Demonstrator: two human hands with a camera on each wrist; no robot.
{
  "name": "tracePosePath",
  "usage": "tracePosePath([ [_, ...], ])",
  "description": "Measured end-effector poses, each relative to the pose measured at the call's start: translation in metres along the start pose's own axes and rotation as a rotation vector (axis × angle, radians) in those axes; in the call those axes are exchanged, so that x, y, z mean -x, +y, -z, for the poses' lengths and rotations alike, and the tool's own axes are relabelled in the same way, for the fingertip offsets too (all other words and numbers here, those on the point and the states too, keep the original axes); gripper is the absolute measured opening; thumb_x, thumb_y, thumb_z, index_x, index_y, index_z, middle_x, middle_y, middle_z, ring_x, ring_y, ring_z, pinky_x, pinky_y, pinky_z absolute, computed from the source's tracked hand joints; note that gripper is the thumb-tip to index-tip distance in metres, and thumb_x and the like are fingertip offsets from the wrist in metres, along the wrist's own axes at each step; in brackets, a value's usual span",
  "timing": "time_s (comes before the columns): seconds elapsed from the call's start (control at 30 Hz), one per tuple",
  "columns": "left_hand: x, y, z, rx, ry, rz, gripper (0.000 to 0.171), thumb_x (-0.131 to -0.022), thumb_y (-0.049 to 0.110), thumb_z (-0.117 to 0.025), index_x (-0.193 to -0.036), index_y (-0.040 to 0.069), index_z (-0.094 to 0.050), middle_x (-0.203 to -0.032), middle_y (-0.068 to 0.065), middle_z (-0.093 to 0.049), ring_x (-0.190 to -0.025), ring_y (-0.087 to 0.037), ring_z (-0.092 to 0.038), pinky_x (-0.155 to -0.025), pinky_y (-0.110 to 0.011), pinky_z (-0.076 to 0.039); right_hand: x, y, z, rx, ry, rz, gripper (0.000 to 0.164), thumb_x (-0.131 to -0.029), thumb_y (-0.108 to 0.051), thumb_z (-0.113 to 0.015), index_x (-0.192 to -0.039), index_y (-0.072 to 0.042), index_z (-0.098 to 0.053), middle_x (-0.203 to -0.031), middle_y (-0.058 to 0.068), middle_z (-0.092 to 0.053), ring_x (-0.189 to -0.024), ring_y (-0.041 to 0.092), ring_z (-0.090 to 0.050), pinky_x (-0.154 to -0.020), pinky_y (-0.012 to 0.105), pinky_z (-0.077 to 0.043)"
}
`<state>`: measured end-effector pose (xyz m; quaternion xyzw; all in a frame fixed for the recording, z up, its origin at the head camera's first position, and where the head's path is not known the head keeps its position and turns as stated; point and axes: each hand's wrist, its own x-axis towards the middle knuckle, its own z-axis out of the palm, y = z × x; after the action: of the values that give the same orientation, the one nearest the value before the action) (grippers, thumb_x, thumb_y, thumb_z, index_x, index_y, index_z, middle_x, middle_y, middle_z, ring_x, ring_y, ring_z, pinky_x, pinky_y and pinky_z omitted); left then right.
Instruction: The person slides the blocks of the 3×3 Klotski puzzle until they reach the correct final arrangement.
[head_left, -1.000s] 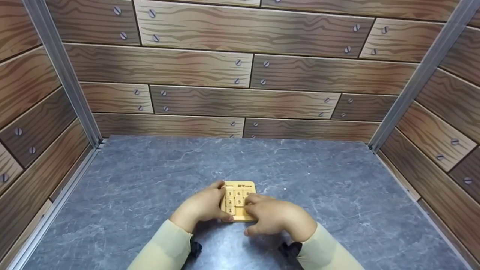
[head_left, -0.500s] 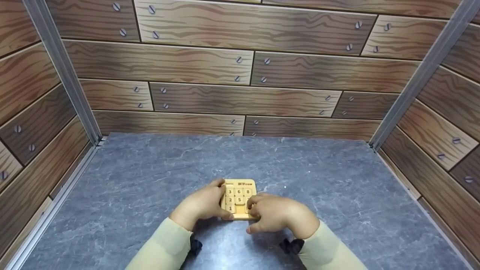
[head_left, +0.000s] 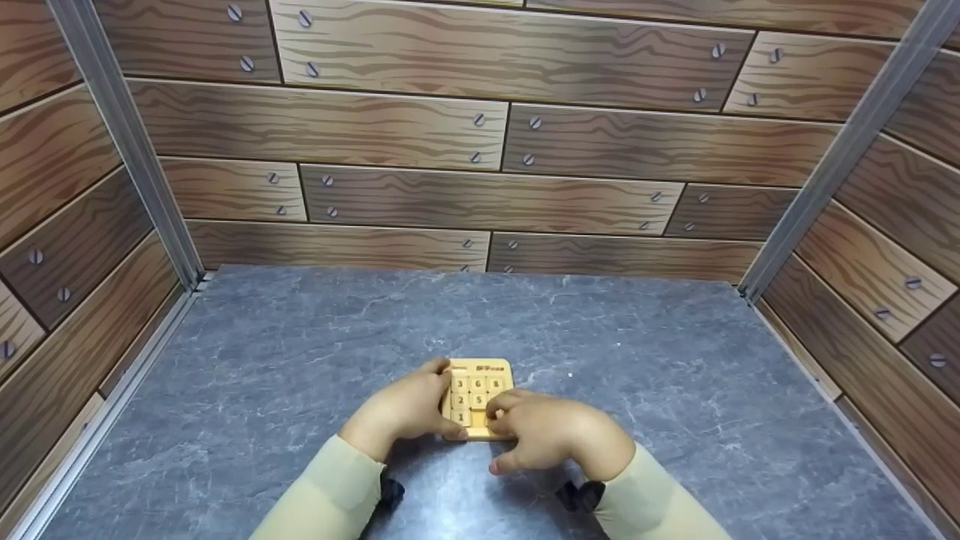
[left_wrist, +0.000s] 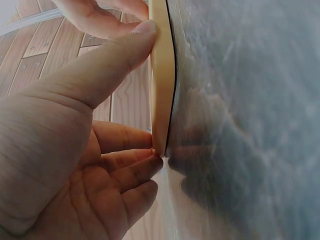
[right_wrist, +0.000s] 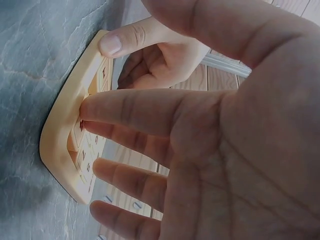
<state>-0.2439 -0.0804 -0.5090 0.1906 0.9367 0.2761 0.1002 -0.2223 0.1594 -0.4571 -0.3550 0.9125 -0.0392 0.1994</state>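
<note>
A yellow number sliding puzzle (head_left: 470, 365) lies flat on the grey marbled tabletop, its numbered tiles facing up. My left hand (head_left: 401, 409) grips its left side, with the thumb at the near corner and fingers at the far corner; the left wrist view shows them against the puzzle's edge (left_wrist: 163, 85). From the right, my right hand (head_left: 551, 431) reaches over the puzzle, fingers mostly straight. In the right wrist view its index finger (right_wrist: 130, 111) touches the lower part of the tile area, beside a gap. Tiles 3, 6, 8, 2, 5 and 1 show; my right fingers cover others.
The tabletop (head_left: 300, 330) is bounded by wood-plank-patterned walls (head_left: 390, 135) at the back and both sides. Metal posts (head_left: 825, 165) stand at the back corners. Small white specks lie right of the puzzle.
My right hand drew back slightly rightward, uncovering the tile 8, then came left again over the lower right tiles. My left hand keeps its grip on the puzzle's side.
</note>
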Motion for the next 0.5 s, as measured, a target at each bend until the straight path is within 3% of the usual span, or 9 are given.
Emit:
tracePosePath([
  [0.17,0.0,0.0,0.0,-0.005,0.001,0.0,0.106,-0.084,0.039,-0.1,-0.164,-0.009,-0.051,-0.182,-0.025,-0.038,-0.163,-0.048,-0.048,-0.137,-0.059,-0.042,0.002,0.002,0.002,-0.024,0.001,-0.006,0.063,-0.098,-0.055,-0.08,-0.141,-0.01,-0.08,-0.167,0.003,-0.062,-0.159,0.031,-0.054,-0.135,0.054,-0.045],
  [0.4,0.0,0.0,-0.001,0.002,-0.004,0.003,0.106,-0.084,0.039,-0.1,-0.164,-0.009,-0.05,-0.182,-0.025,-0.037,-0.162,-0.048,-0.048,-0.137,-0.059,-0.042,0.003,0.011,0.004,-0.049,-0.029,0.037,0.054,-0.101,-0.05,-0.077,-0.134,-0.007,-0.081,-0.169,0.003,-0.06,-0.16,0.033,-0.054,-0.138,0.053,-0.042],
  [0.5,0.001,0.001,-0.001,0.006,-0.006,0.007,0.107,-0.084,0.039,-0.1,-0.165,-0.01,-0.05,-0.182,-0.026,-0.036,-0.163,-0.049,-0.048,-0.137,-0.059,-0.042,0.003,0.014,0.004,-0.053,-0.046,0.038,0.059,-0.101,-0.052,-0.077,-0.14,-0.009,-0.079,-0.172,0.002,-0.057,-0.164,0.033,-0.05,-0.14,0.053,-0.039],
])
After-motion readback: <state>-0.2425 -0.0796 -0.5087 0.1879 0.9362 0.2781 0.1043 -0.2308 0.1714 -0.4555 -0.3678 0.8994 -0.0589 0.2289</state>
